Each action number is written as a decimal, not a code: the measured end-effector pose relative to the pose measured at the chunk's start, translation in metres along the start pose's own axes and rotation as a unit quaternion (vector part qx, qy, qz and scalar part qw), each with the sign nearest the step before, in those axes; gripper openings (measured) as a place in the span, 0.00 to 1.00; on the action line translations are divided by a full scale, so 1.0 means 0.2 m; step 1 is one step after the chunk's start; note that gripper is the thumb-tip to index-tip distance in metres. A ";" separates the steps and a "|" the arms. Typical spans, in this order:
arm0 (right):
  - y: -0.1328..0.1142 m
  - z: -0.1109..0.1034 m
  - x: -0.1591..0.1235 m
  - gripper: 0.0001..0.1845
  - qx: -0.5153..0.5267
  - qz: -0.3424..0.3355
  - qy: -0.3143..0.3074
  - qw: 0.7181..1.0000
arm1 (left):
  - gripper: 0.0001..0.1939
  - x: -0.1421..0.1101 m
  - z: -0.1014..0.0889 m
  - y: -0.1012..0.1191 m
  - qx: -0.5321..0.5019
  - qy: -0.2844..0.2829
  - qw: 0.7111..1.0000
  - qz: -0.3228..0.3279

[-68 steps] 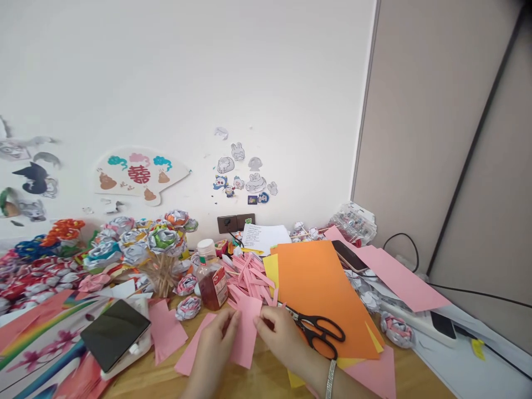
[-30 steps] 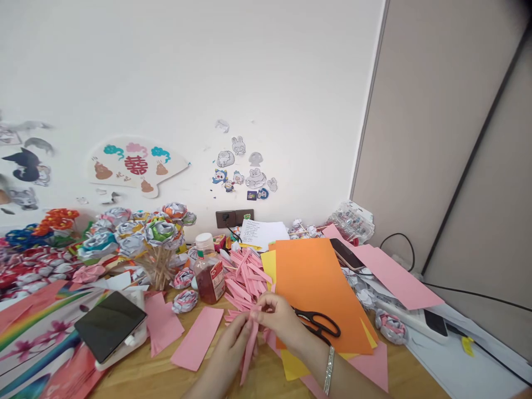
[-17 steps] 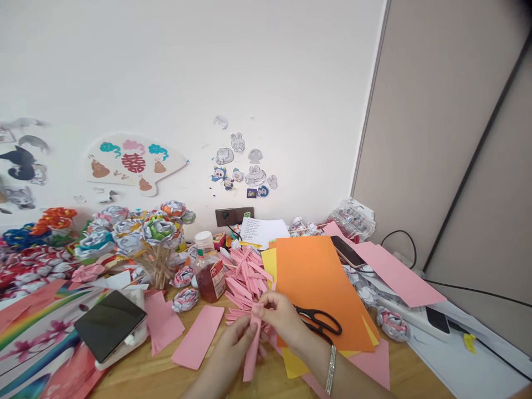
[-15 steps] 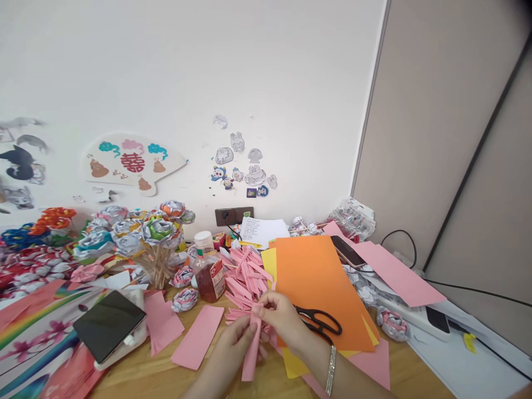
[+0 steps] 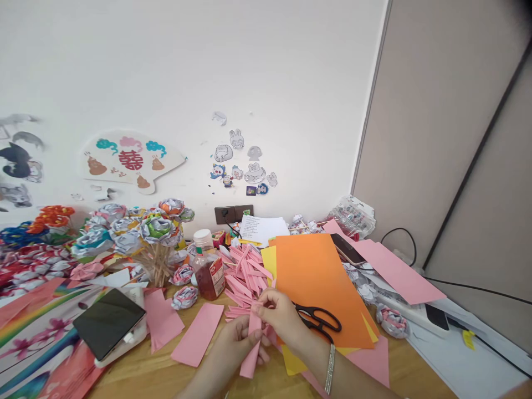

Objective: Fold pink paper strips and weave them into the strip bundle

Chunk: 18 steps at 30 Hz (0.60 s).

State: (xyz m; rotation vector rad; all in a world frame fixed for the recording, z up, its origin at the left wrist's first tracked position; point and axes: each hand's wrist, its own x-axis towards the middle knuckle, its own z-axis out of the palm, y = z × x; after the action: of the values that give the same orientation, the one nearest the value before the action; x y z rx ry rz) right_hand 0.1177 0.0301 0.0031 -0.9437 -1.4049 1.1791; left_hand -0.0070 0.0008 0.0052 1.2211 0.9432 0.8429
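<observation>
Pink paper, folded narrow, slanted over the near middle of the table. The left hand gripped its middle between thumb and fingers; the right hand pinched its far end. Strips lay heaped just beyond, left of an orange sheet, with scissors on that sheet, right of the right hand.

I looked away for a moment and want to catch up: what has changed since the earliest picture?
The pink paper, spread flat between the hands before, is now a narrow folded strip. The left hand has moved right, closer to the right hand; both hold the paper, as before. The scissors and bottle stayed put.
</observation>
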 end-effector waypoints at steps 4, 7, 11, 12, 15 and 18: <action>-0.02 0.00 0.00 0.09 -0.003 -0.016 0.006 1.000 | 0.16 0.00 -0.01 0.00 -0.006 -0.026 0.999 -0.020; -0.02 -0.01 0.01 0.10 -0.002 -0.024 0.024 0.999 | 0.16 0.00 -0.02 -0.01 0.034 -0.015 0.999 -0.023; -0.01 -0.02 0.03 0.12 0.004 -0.026 0.040 0.999 | 0.18 0.01 -0.03 -0.04 0.106 0.050 0.993 0.006; -0.01 -0.02 0.03 0.12 0.009 -0.024 0.044 0.999 | 0.18 0.02 -0.03 -0.04 0.109 0.053 0.993 0.007; 0.01 -0.03 0.05 0.13 0.028 -0.018 0.055 0.998 | 0.20 0.02 -0.02 -0.05 0.105 0.045 0.993 -0.018; 0.01 -0.03 0.05 0.14 0.036 -0.021 0.065 0.997 | 0.20 0.02 -0.02 -0.04 0.108 0.031 0.993 -0.028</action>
State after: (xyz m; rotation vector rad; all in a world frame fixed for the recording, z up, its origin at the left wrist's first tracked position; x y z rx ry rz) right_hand 0.1223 0.0416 0.0023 -0.9185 -1.2653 1.1104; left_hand -0.0093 0.0039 -0.0026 1.3526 1.1365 0.7525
